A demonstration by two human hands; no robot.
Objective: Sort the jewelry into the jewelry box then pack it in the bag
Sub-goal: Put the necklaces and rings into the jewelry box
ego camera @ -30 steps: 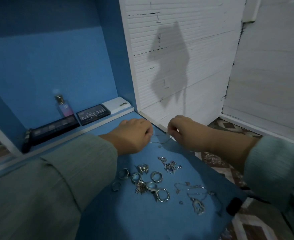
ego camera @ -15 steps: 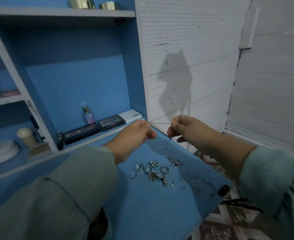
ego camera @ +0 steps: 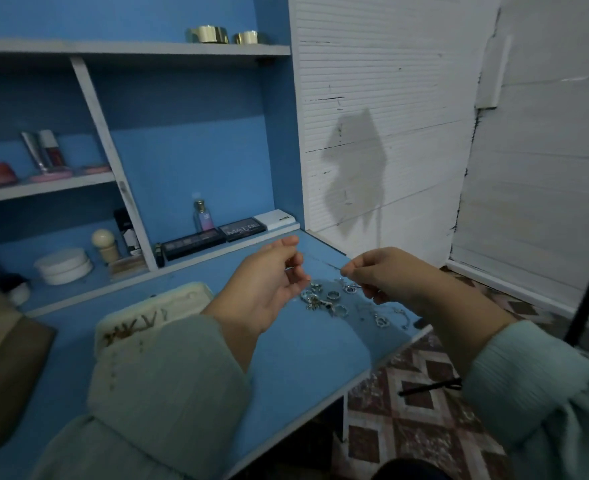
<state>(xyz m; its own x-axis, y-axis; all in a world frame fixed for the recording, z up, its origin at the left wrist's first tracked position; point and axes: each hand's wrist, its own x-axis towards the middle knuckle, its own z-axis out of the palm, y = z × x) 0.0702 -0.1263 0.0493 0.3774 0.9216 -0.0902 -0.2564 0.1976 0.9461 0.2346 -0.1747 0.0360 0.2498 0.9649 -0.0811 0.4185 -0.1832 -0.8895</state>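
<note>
A thin silver chain [ego camera: 322, 264] is stretched between my two hands above the blue desk [ego camera: 307, 344]. My left hand [ego camera: 269, 289] pinches one end with palm turned up. My right hand [ego camera: 379, 275] pinches the other end. Below them a heap of silver rings [ego camera: 326, 299] and other chains and pendants [ego camera: 385, 315] lies near the desk's right edge. A cream jewelry box [ego camera: 154, 306] lies open on the desk to the left, partly behind my left sleeve, with brownish pieces inside. At the far left edge is a tan thing, perhaps the bag [ego camera: 5, 344].
Makeup palettes [ego camera: 213, 235], a small perfume bottle [ego camera: 203, 216] and a white round jar [ego camera: 64, 265] stand on the low shelf behind the desk. Gold containers [ego camera: 210, 34] sit on the top shelf. White wall panels are on the right; a patterned floor lies below the desk edge.
Both hands have lifted the chain off the desk and pulled it out between them. The view has tilted up and widened, bringing the shelves and the jewelry box into sight.
</note>
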